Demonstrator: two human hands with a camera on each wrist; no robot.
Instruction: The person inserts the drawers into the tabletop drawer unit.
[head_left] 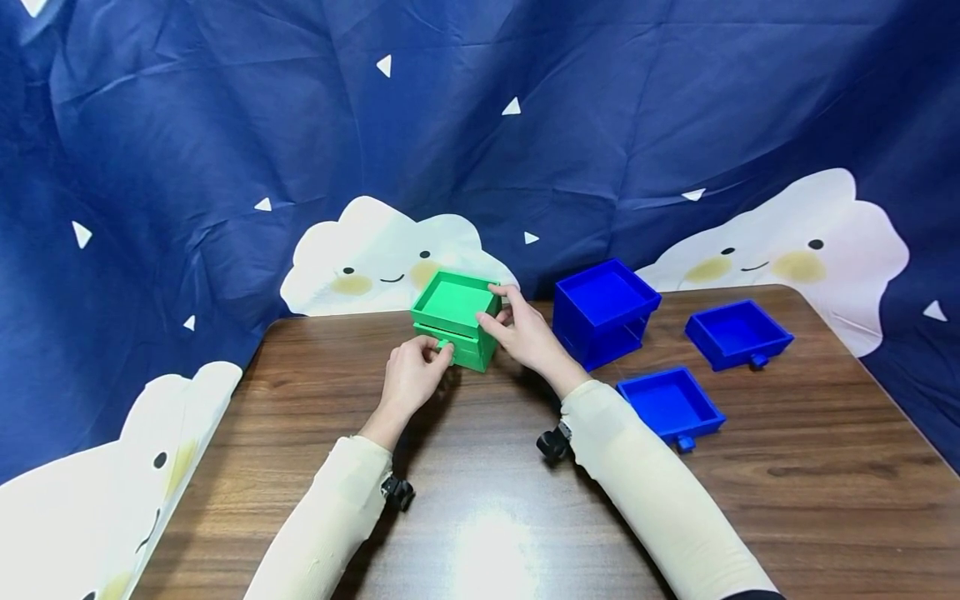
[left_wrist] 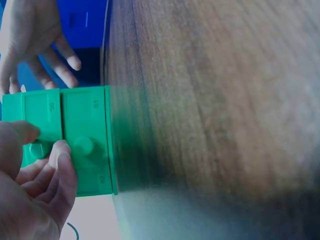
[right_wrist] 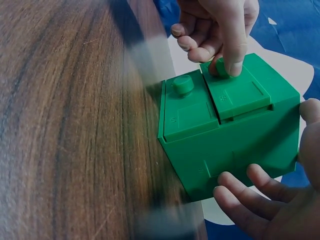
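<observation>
A small green two-drawer cabinet [head_left: 455, 302] with a recessed top stands near the table's far edge. My left hand [head_left: 408, 377] pinches the knob [left_wrist: 38, 150] of its upper drawer [right_wrist: 237, 92] between thumb and fingers. That drawer's front sticks out slightly from the body. The lower drawer [right_wrist: 187, 114] is closed, its round knob [right_wrist: 183, 85] untouched. My right hand [head_left: 529, 335] rests against the cabinet's right side, with fairly straight fingers [right_wrist: 245, 197] spread on the wall and the thumb near the top rim. The cabinet's inside is hidden.
Right of the green cabinet stands a blue cabinet [head_left: 600, 321] with an open front. Two loose blue drawers lie on the wooden table [head_left: 480, 467]: one drawer [head_left: 738, 331] farther back, another drawer [head_left: 670, 400] beside my right forearm. A dark blue curtain [head_left: 450, 125] hangs behind.
</observation>
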